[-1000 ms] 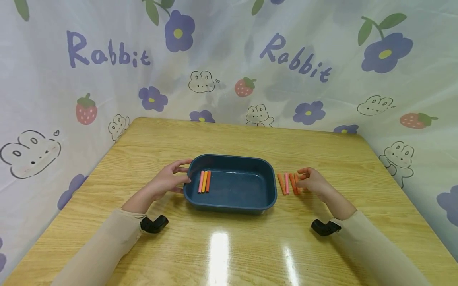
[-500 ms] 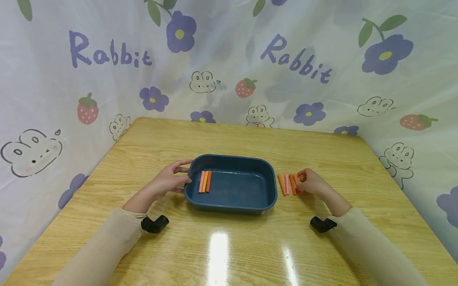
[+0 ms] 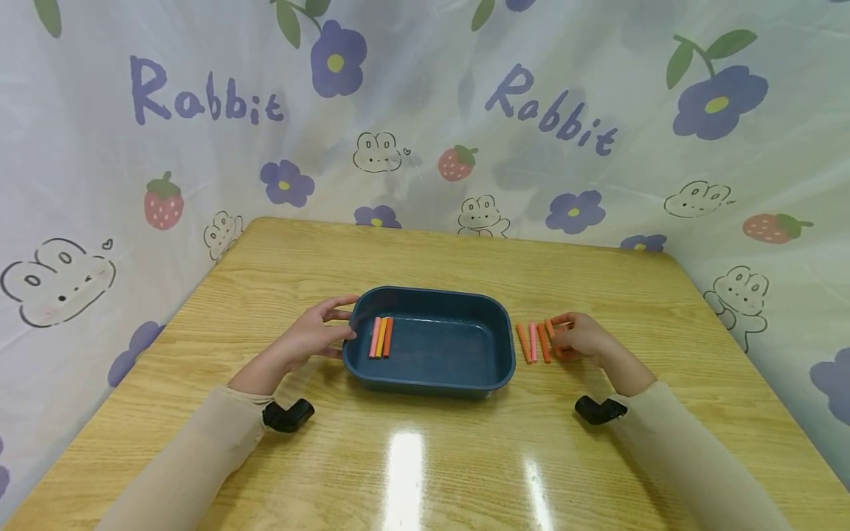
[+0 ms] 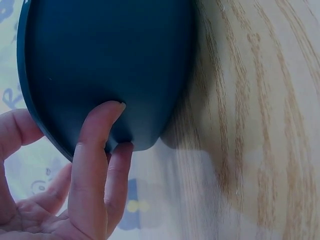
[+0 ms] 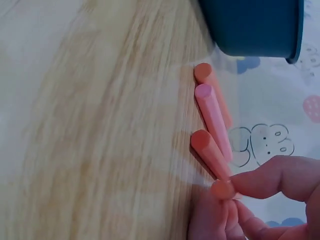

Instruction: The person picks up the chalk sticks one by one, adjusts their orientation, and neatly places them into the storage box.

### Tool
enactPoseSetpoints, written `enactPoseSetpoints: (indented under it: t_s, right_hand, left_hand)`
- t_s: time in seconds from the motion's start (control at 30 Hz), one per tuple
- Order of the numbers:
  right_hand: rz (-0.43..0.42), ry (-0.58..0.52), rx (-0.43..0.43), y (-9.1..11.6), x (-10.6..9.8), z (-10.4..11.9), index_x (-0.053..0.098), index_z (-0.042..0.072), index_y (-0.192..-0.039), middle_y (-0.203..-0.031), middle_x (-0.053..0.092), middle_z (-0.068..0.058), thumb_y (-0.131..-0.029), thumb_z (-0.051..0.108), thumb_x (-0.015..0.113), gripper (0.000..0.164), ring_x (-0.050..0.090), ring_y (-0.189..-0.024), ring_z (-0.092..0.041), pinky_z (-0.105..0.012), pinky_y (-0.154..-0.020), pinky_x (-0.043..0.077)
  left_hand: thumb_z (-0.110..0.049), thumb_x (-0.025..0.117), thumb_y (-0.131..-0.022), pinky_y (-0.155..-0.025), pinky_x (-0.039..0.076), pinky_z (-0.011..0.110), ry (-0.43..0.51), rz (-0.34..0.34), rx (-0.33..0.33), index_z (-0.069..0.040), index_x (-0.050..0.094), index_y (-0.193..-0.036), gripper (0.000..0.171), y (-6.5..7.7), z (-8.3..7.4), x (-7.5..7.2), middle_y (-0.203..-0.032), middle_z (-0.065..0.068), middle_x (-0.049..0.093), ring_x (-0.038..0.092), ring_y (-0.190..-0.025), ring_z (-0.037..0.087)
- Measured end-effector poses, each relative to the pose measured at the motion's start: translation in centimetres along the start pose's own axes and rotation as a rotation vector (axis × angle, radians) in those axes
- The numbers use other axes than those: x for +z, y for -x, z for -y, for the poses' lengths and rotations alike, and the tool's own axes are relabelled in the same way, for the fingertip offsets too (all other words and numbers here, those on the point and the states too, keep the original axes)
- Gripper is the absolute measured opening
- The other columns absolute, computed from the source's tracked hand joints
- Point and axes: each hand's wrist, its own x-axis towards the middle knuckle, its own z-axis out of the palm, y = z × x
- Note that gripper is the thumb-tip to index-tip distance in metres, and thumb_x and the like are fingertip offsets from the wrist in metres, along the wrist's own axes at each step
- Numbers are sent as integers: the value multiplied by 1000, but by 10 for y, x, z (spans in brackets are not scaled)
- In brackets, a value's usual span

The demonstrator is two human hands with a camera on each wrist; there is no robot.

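Note:
A dark blue basin (image 3: pixel 432 383) stands on the table with a pink, a yellow and an orange-red chalk stick (image 3: pixel 388 338) side by side at its left end. My left hand (image 3: pixel 308 332) holds the basin's left end; in the left wrist view, fingertips (image 4: pixel 119 107) press the outer wall and another digit reaches over the rim. My right hand (image 3: pixel 583 339) pinches an orange chalk stick (image 5: pixel 223 190) between thumb and finger, its end showing in the right wrist view. Left of it lie an orange-red chalk (image 5: pixel 207 150), a pink chalk (image 5: pixel 212 107) and an orange chalk (image 5: pixel 210 82).
The wooden table (image 3: pixel 465 464) has a back edge along a white curtain (image 3: pixel 425 96) printed with rabbits, flowers and strawberries. Curtain also hangs at both sides. Black wrist mounts (image 3: pixel 600 410) sit under the sleeves.
The pinched orange chalk has shifted slightly right, apart from the orange-red one, as my right hand adjusts its hold. My left hand and the basin stay in place.

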Motion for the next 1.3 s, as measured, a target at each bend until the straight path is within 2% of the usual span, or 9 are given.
enactPoseSetpoints:
  t_s: [0.1, 0.23, 0.33, 0.5, 0.63, 0.8, 1.0, 1.3]
  right_hand:
    - [26, -123, 15, -1, -1, -1, 20, -11, -140, -117, 42, -23, -88, 1, 50, 62, 55, -74, -16, -30, -66, 52]
    - [54, -314, 19, -2, -1, -2, 13, -10, -143, -109, 53, -13, -91, 0, 48, 63, 59, -78, -14, -30, -72, 53]
    - [69, -415, 12, -1, 0, 0, 10, -9, -144, -104, 54, -8, -93, 1, 45, 63, 59, -76, -11, -28, -74, 53]
    - [80, -519, 19, 2, 4, 9, 7, -5, -146, -111, 49, -13, -93, 0, 46, 67, 59, -81, -13, -27, -77, 52]
    - [94, -567, 12, 3, 9, 16, 4, -3, -148, -122, 44, -19, -94, 0, 45, 67, 59, -90, -16, -28, -82, 51]
    - [111, -605, -7, 3, 15, 26, 2, -2, -148, -133, 31, -22, -95, 0, 43, 67, 57, -94, -16, -30, -88, 48]
    - [124, -640, -7, 4, 21, 37, 6, -1, -148, -144, 17, -24, -94, -3, 42, 65, 54, -97, -19, -28, -85, 49]
    - [151, -667, -23, 6, 28, 58, 4, 1, -149, -149, 5, -22, -95, -1, 38, 64, 51, -88, -14, -24, -81, 49]
  left_hand:
    - [0, 52, -90, -69, 55, 42, 1, 1, 0, -11, 29, -146, 61, 0, 0, 0, -136, 26, 35, 54, -105, 39]
    - [0, 52, -90, -69, 55, 43, 4, 1, 3, -11, 29, -146, 62, 0, 0, 0, -136, 26, 35, 54, -105, 39]
    - [1, 53, -89, -69, 55, 43, 6, -1, 8, -10, 30, -146, 62, -1, 0, 0, -135, 26, 36, 55, -104, 39]
    - [0, 53, -89, -69, 55, 42, 4, -1, 18, -9, 30, -145, 62, -1, 1, 1, -134, 27, 37, 56, -103, 38]
    - [0, 53, -89, -69, 55, 42, 3, -4, 17, -9, 31, -145, 61, -1, 1, 1, -134, 27, 37, 56, -103, 38]
    - [1, 53, -89, -68, 55, 43, 7, -7, 15, -10, 30, -145, 62, -1, 1, 1, -134, 27, 37, 55, -103, 38]
    - [1, 53, -89, -68, 55, 42, 8, -4, 18, -10, 30, -146, 62, -1, 1, 1, -135, 27, 37, 56, -102, 37]
    - [0, 53, -89, -69, 55, 42, 2, -2, 21, -9, 30, -145, 61, -1, 2, 1, -135, 27, 36, 56, -102, 36]
